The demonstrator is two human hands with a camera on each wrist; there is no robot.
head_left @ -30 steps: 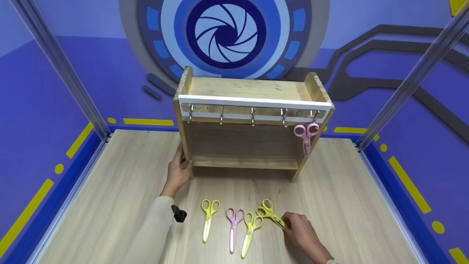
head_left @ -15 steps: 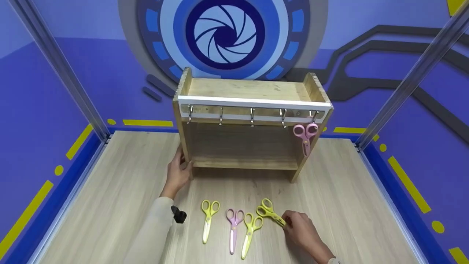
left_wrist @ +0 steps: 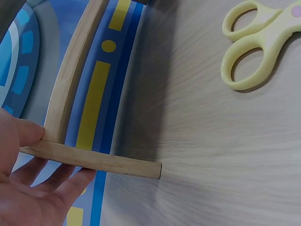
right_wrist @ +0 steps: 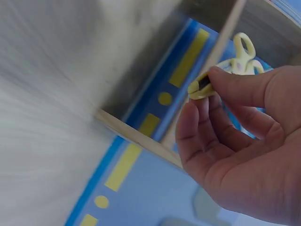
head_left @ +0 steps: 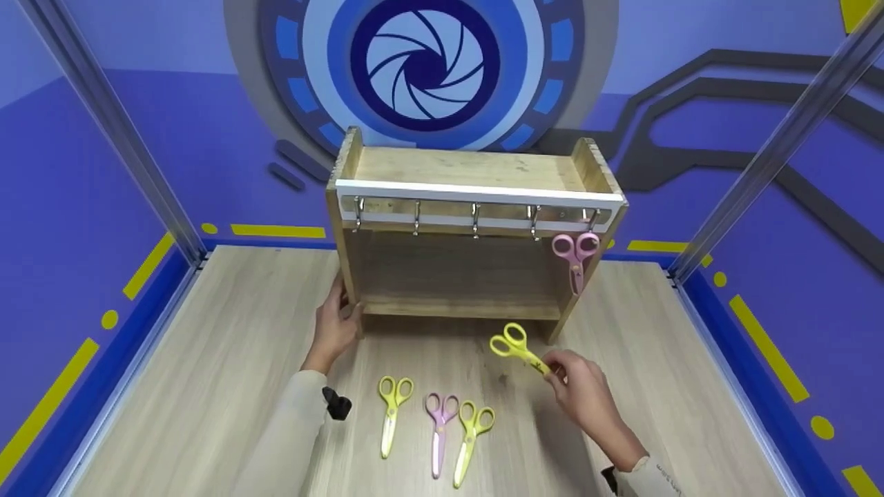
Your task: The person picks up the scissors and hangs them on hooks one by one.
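Observation:
A small wooden shelf stands at the back of the table, with a white hook rail along its front. My left hand grips its left side panel, thumb on one face and fingers on the other. Between thumb and fingertips my right hand pinches yellow scissors by the blade end. Their handle loops point up and left, in front of the shelf's lower right corner. Pink scissors hang by a loop from the rightmost hook.
On the table in front lie yellow scissors at left, pink scissors in the middle, and another yellow pair beside them, loops away from me. Four-sided framing shows as metal posts and printed blue walls.
My right hand has lifted the yellow scissors off the table and moved them forward toward the shelf. The left hand has stayed at the side panel.

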